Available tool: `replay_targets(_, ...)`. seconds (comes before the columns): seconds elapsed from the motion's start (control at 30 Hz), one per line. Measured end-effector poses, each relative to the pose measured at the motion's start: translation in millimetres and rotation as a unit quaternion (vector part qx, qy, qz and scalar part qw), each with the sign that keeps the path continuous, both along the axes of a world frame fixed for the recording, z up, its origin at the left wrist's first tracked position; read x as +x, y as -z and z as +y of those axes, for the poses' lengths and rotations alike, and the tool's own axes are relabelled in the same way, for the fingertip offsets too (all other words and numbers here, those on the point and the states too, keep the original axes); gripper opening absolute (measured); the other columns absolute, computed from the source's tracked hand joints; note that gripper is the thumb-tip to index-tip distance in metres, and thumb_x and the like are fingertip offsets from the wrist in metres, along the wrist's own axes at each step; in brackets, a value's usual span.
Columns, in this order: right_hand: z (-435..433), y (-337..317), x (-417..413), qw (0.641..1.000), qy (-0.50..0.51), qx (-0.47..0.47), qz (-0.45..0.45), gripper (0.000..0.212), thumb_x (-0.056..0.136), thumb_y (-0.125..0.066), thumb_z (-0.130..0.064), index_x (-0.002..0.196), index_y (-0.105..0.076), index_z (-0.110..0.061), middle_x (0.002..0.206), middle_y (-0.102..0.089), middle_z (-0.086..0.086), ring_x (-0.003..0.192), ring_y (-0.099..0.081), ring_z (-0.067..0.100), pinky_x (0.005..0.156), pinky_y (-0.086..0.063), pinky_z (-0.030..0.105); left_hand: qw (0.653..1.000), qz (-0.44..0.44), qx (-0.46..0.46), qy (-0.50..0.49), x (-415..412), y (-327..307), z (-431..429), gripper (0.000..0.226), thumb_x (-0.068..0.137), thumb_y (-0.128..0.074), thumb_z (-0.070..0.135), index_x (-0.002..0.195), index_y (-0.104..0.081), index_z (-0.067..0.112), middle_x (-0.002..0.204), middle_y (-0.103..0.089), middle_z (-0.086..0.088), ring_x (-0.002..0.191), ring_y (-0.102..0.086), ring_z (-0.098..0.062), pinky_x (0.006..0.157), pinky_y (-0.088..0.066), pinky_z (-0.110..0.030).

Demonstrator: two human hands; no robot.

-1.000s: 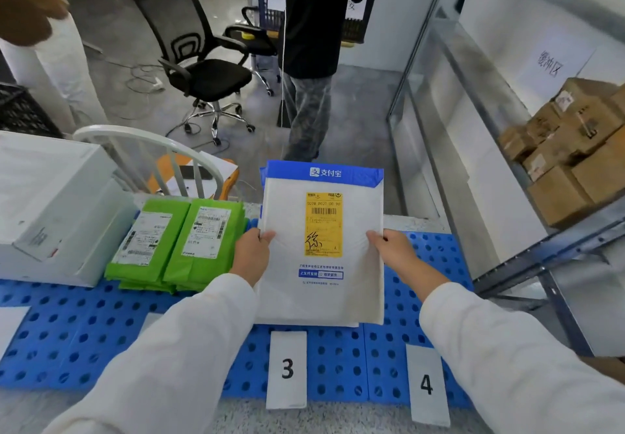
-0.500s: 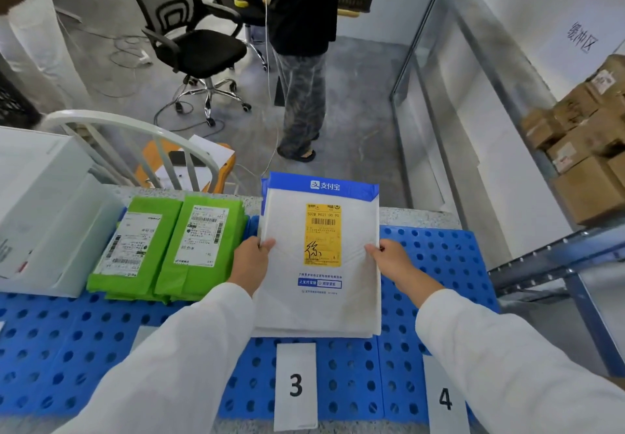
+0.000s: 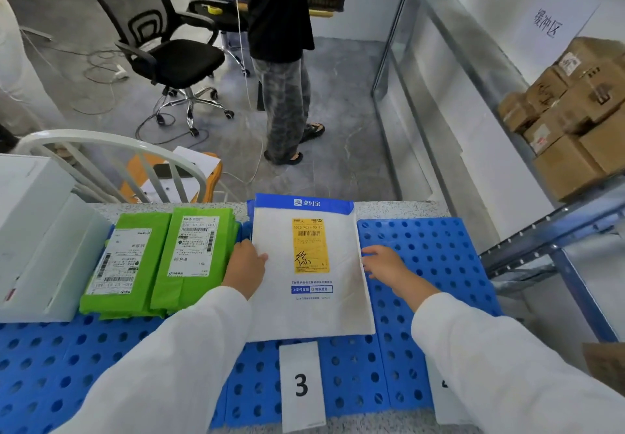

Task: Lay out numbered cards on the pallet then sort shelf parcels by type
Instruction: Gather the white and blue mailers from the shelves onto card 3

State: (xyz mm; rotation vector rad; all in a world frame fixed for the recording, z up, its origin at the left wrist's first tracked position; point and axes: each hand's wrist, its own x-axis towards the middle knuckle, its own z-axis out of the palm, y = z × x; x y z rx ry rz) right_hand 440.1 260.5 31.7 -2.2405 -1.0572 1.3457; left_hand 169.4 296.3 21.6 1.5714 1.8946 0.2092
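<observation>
Head view: we look down at a blue perforated pallet point(image 3: 422, 264) lying on a grey speckled worktop point(image 3: 399, 208). A white padded mailer point(image 3: 309, 312) with a blue flap lies flat on the pallet, its near edge just above the card marked 3 point(image 3: 301, 386). A yellow label point(image 3: 309, 246) is stuck to the mailer's upper middle.

Our left hand point(image 3: 245, 266) rests at the mailer's left edge. The thumb lies on the white face, and the other fingers point(image 3: 244, 247) run along the edge. We cannot tell whether they are hooked under it.

Our right hand point(image 3: 385, 263) is at the mailer's right edge, with its fingers point(image 3: 368, 254) straight and slightly spread. Their tips touch the edge, and the palm is over bare pallet.

A second card point(image 3: 443, 403) lies right of card 3, and our right sleeve covers most of its digit.

Just left of the mailer, two green parcels point(image 3: 125, 264) lie side by side, labels up. The nearer of them sits beside our left hand. Further left stands a white box point(image 3: 44, 237).

To the right, a metal shelf point(image 3: 558, 220) holds stacked cardboard boxes point(image 3: 575, 102). Beyond the worktop we see a white chair back point(image 3: 101, 139), a black office chair point(image 3: 176, 58) and a person point(image 3: 284, 61) standing on the grey floor.
</observation>
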Motion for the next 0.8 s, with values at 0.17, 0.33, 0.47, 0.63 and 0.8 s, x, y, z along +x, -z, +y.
replay_targets(0.17, 1.9, -46.2, 7.7, 0.992, 0.073, 0.102, 0.0, 0.035, 0.095, -0.046, -0.013, 0.127, -0.058, -0.008, 0.102, -0.063, 0.006, 0.098, -0.064, 0.026, 0.086, -0.055, 0.039, 0.99, 0.048, 0.091, 0.097, 21.1, -30.1, 5.2, 0.041, 0.098, -0.048, 0.024, 0.131, -0.041, -0.001, 0.132, -0.045, -0.019, 0.12, -0.046, -0.032, 0.1, -0.041, -0.039)
replay_targets(0.33, -16.4, -100.2, 31.5, 0.982, -0.023, 0.15, -0.11, 0.041, 0.095, -0.053, -0.034, 0.131, -0.051, -0.015, 0.115, -0.054, -0.004, 0.086, -0.057, 0.013, 0.069, -0.046, 0.024, 0.964, 0.061, 0.137, 0.221, 67.8, -76.2, 10.0, 0.043, 0.099, -0.046, 0.029, 0.137, -0.042, 0.008, 0.139, -0.046, -0.009, 0.127, -0.043, -0.024, 0.104, -0.037, -0.035)
replay_targets(0.47, -61.7, -119.9, 50.9, 0.946, -0.134, 0.13, -0.264, 0.052, 0.094, -0.052, -0.044, 0.136, -0.046, -0.013, 0.14, -0.046, 0.003, 0.116, -0.052, 0.022, 0.097, -0.044, 0.037, 0.913, 0.079, 0.217, 0.337, 111.5, -111.6, -11.4, 0.045, 0.097, -0.049, 0.033, 0.137, -0.045, 0.01, 0.14, -0.046, -0.006, 0.131, -0.038, -0.023, 0.109, -0.029, -0.033)
replay_targets(0.63, -138.0, -140.4, 68.9, 0.951, -0.096, 0.135, -0.26, 0.056, 0.096, -0.049, -0.045, 0.14, -0.041, -0.011, 0.147, -0.04, 0.004, 0.125, -0.048, 0.022, 0.099, -0.044, 0.036, 0.86, 0.074, 0.272, 0.426, 165.7, -139.2, -73.6, 0.043, 0.096, -0.05, 0.037, 0.128, -0.051, 0.009, 0.13, -0.052, -0.006, 0.122, -0.045, -0.023, 0.103, -0.033, -0.03)
replay_targets(0.8, -228.2, -156.6, 86.2, 0.951, -0.062, 0.122, -0.278, 0.053, 0.097, -0.047, -0.044, 0.135, -0.043, -0.009, 0.137, -0.046, 0.009, 0.119, -0.05, 0.025, 0.096, -0.045, 0.039, 0.811, 0.06, 0.289, 0.505, 209.0, -157.2, -153.1, 0.042, 0.096, -0.05, 0.037, 0.127, -0.052, 0.009, 0.127, -0.053, -0.005, 0.12, -0.047, -0.021, 0.102, -0.035, -0.028)
